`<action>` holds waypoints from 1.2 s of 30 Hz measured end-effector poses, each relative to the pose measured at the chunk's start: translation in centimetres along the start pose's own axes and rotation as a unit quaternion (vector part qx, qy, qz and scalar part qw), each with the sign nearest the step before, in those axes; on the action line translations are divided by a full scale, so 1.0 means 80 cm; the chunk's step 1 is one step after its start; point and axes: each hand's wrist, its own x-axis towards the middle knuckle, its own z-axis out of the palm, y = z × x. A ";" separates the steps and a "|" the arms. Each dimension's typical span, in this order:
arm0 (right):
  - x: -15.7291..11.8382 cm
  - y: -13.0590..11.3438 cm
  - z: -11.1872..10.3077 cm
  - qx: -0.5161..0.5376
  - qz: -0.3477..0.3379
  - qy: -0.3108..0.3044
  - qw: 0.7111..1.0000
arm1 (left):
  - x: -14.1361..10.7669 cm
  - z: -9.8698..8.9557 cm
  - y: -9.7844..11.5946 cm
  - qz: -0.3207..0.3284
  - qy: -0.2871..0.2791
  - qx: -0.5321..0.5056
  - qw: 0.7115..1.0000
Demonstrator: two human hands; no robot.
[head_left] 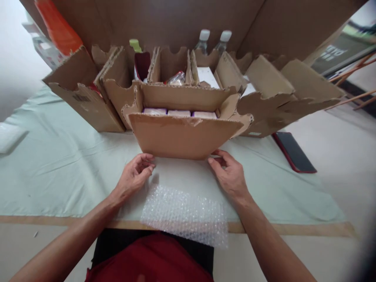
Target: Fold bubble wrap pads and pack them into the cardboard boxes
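Note:
An open-topped cardboard box (185, 135) stands in front of a row of cardboard bins, with several small white-and-purple boxes (179, 113) showing inside it. By its lower left corner is my left hand (136, 172), fingers loosely curled and apart, nothing visible in it. My right hand (227, 172) is at the lower right corner, thumb and fingers apart, the fingertips close to or touching the box; the exact contact is hidden. Between my forearms a sheet of bubble wrap (188, 215) lies flat and hangs over the table's front edge.
Behind stand cardboard bins (117, 94) with mixed items, two clear bottles (203, 41) and an orange item (58, 29). A dark phone-like object with a red edge (295, 150) lies at right. White folded packing material (10, 137) is at far left. Pale green cloth (58, 176) covers the table.

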 end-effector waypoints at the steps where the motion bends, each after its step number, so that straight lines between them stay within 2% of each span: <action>1: -0.011 -0.001 -0.008 -0.011 -0.004 0.011 1.000 | -0.005 -0.006 0.003 -0.004 -0.014 0.026 1.000; 5: -0.078 -0.003 -0.060 -0.071 0.007 0.008 0.997 | -0.035 -0.033 0.014 0.013 -0.059 0.201 0.978; 8: -0.136 -0.003 -0.097 -0.128 0.024 -0.068 0.989 | -0.057 -0.044 0.018 0.031 -0.112 0.327 0.938; 10: -0.172 0.000 -0.106 -0.145 0.032 -0.121 0.982 | -0.068 -0.041 0.016 0.048 -0.134 0.388 0.911; 12: -0.203 0.005 -0.098 -0.145 0.047 -0.126 0.980 | -0.074 -0.032 0.013 0.074 -0.134 0.441 0.884; 15: -0.237 0.014 -0.064 -0.147 0.059 -0.031 0.987 | -0.078 -0.010 0.007 0.118 -0.119 0.495 0.852; 17: -0.252 0.017 -0.040 -0.139 0.056 0.039 0.988 | -0.080 0.003 0.005 0.142 -0.115 0.502 0.845; 19: -0.261 0.016 -0.025 -0.116 0.047 0.077 0.989 | -0.082 0.010 0.007 0.155 -0.112 0.488 0.852; 21: -0.264 0.012 -0.021 -0.092 0.032 0.097 0.991 | -0.085 0.009 0.013 0.148 -0.111 0.445 0.876; 23: -0.261 0.004 -0.024 -0.075 0.009 0.112 0.991 | -0.088 0.003 0.023 0.115 -0.100 0.379 0.913; 25: -0.248 -0.005 -0.028 -0.065 -0.023 0.124 0.990 | -0.089 -0.006 0.033 0.079 -0.060 0.309 0.946; 27: -0.226 -0.014 -0.026 -0.066 -0.071 0.133 0.986 | -0.085 -0.012 0.040 0.069 0.009 0.260 0.963; 29: -0.198 -0.018 -0.017 -0.085 -0.115 0.134 0.981 | -0.076 -0.015 0.040 0.073 0.056 0.249 0.964; 30: -0.184 -0.019 -0.010 -0.104 -0.129 0.126 0.978 | -0.071 -0.015 0.038 0.072 0.062 0.263 0.960; 34: -0.144 -0.009 0.008 -0.229 -0.147 0.062 0.960 | -0.051 -0.022 0.014 0.039 0.019 0.394 0.918; 36: -0.140 -0.001 0.002 -0.278 -0.143 0.055 0.948 | -0.048 -0.032 0.002 0.049 0.032 0.420 0.906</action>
